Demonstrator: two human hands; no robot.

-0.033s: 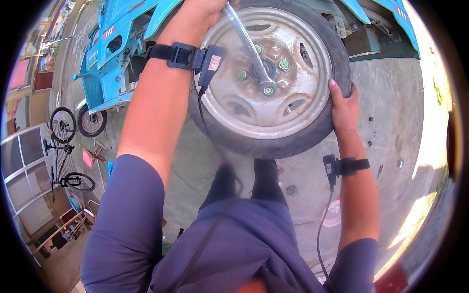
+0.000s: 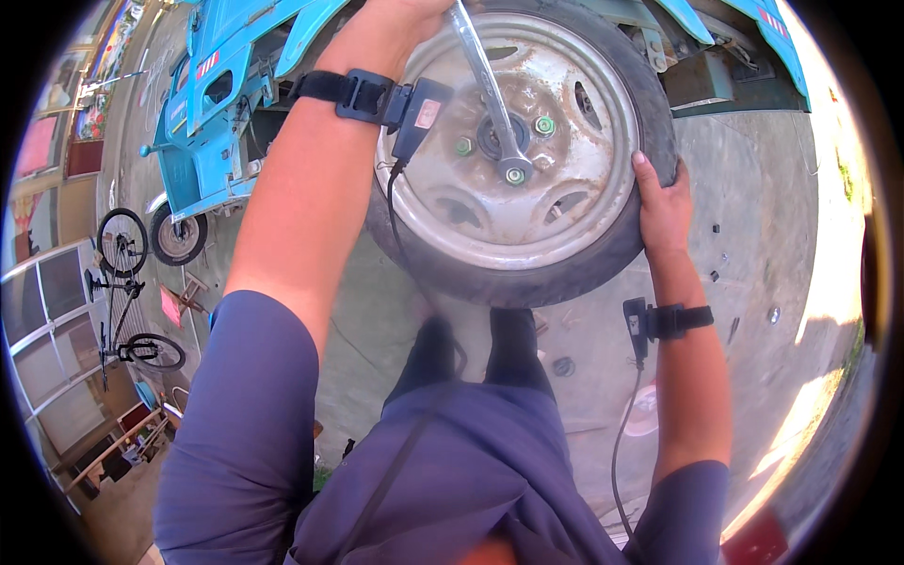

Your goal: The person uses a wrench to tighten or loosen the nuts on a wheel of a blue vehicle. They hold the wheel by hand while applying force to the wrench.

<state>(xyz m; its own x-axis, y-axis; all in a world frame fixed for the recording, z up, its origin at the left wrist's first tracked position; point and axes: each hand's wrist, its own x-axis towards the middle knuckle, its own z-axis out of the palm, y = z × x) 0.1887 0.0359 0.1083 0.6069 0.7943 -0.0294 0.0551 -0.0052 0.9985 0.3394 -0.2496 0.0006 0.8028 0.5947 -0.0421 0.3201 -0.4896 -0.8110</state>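
Note:
A grey steel wheel rim [image 2: 556, 222] with a black tyre [image 2: 452, 283] stands before me at the blue vehicle. My left hand [image 2: 414, 9], partly cut off by the top edge, is closed on the upper end of a long silver wrench [image 2: 485, 80]. The wrench's ring end sits around the lowest visible wheel nut [image 2: 515, 176]. Other greenish nuts [image 2: 544, 124] ring the dark hub. On the tyre's right side my right hand [image 2: 669, 212] grips the edge, thumb on the front face. Its other fingers are mostly hidden behind the tyre.
A blue three-wheeled vehicle [image 2: 221, 113] fills the upper left, and its frame continues behind the wheel. A bicycle [image 2: 118, 301] is beside the building at far left. Small bits [image 2: 716, 229] lie on the concrete at right. Cables hang from both wrist straps.
My left hand and the wrench's upper end have swung slightly to the right. The ring end remains on the same nut. My right hand keeps its place on the tyre.

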